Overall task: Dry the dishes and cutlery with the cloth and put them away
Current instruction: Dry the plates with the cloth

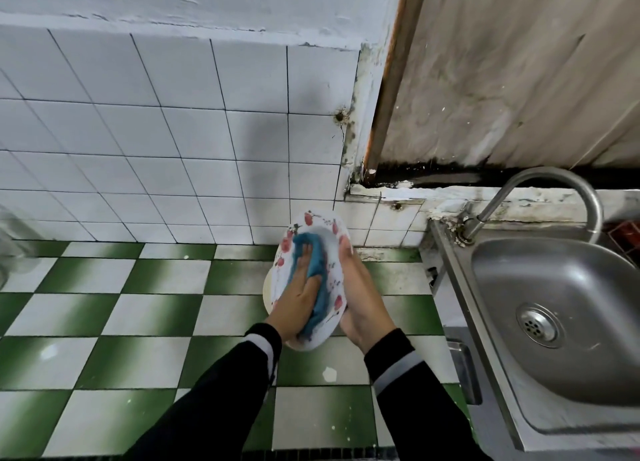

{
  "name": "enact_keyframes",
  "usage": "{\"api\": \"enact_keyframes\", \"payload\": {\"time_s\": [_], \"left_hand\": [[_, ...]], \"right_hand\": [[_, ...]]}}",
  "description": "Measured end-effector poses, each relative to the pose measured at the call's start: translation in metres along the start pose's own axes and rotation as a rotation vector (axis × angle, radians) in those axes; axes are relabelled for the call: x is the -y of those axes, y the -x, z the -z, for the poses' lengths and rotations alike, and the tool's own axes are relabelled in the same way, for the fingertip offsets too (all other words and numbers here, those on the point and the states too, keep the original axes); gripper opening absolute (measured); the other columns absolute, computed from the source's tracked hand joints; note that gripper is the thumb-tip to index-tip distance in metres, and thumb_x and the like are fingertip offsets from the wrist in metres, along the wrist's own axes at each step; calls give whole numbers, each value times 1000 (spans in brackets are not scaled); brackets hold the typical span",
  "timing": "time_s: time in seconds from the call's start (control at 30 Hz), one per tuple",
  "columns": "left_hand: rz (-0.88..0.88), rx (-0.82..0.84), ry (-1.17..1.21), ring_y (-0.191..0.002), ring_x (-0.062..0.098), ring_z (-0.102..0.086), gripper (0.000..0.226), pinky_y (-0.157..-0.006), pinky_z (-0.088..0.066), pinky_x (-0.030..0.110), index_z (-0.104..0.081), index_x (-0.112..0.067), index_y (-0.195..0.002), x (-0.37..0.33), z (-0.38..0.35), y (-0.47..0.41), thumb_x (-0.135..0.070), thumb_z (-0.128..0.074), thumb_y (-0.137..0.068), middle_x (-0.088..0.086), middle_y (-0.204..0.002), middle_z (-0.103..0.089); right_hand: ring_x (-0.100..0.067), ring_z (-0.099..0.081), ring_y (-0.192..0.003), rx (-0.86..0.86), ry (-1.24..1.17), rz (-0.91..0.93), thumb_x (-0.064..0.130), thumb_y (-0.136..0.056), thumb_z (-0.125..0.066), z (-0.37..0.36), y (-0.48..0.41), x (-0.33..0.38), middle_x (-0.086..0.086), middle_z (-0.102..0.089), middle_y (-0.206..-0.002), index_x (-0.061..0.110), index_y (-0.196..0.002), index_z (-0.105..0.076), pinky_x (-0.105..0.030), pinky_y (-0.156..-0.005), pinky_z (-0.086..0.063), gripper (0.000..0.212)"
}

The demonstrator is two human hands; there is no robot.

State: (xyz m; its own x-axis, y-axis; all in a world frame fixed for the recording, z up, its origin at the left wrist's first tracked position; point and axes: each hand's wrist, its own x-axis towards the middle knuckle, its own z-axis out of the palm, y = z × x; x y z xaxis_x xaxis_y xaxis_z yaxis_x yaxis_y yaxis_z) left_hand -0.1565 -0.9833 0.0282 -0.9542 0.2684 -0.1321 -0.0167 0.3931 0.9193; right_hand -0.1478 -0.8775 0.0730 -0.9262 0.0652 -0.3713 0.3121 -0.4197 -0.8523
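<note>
Our left hand point(298, 287) lies flat on the blue cloth point(313, 252), fingers fairly straight and close together, pressing it against the face of the plate point(334, 273). Our right hand point(360, 298) grips that plate by the rim on the side nearer the sink point(571, 287): the thumb runs up along the edge, while the other fingers go behind the plate, out of sight. So the plate sits between the two hands, one on its front and one at its edge and back.

It is a white oval plate with red flowers around its border. We hold it tilted on edge, off to the side of the sink, clear of the green and white checkered tiles point(156, 315) below it. The cloth is bunched under our palm and trails down the plate towards the left wrist. Both arms wear black sleeves point(214, 408) with a pale band at the cuff.

Behind the sink a curved metal tap point(554, 183) arches over the basin.
</note>
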Motion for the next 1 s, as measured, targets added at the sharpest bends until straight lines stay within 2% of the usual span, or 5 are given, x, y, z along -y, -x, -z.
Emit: {"api": "enact_keyframes", "payload": {"time_s": [0.13,0.37,0.53,0.7,1.0], "left_hand": [[10,72,116,-137,20,-39,40,-103,-29,9,-41,-39,-136,10,-4,35,-44,-44,-96,-8,-142,-48],[-449,-212,-190,-93,6,-64,41,-79,-56,33,-61,-24,-124,-7,7,45,-34,-67,-84,-12,-109,-69],[14,-400,672,-91,18,-67,30,-72,-58,34,-61,-33,-107,-29,39,37,-10,-68,-88,-3,-103,-69],[245,-452,996,-81,27,-66,22,-48,-55,33,-60,-22,-110,-16,65,31,-11,-63,-91,4,-92,-69],[-73,-398,302,-143,20,-35,65,-112,-37,50,-26,-53,-147,-13,1,24,-72,-47,-88,-9,-156,-34]], "right_hand": [[-31,-59,-122,-73,-93,24,72,-78,-64,9,-3,9,-8,-59,-137,35,-131,-59,-56,-102,-49,65],[-34,-65,-113,-64,-196,-93,62,-93,-46,4,-1,34,-18,-64,-129,14,-142,-48,-46,-84,-59,68],[-14,-56,-122,-30,19,-132,87,-78,-40,24,-2,19,7,-53,-141,30,-145,-44,-38,-92,-52,88],[-26,-61,-119,-126,-278,-170,39,-105,-42,41,-3,-20,-10,-65,-131,14,-139,-55,-44,-102,-49,44],[-30,-68,-102,-70,187,191,26,-105,-47,-27,17,-17,-16,-71,-106,17,-96,-69,-51,-95,-54,25]]}}
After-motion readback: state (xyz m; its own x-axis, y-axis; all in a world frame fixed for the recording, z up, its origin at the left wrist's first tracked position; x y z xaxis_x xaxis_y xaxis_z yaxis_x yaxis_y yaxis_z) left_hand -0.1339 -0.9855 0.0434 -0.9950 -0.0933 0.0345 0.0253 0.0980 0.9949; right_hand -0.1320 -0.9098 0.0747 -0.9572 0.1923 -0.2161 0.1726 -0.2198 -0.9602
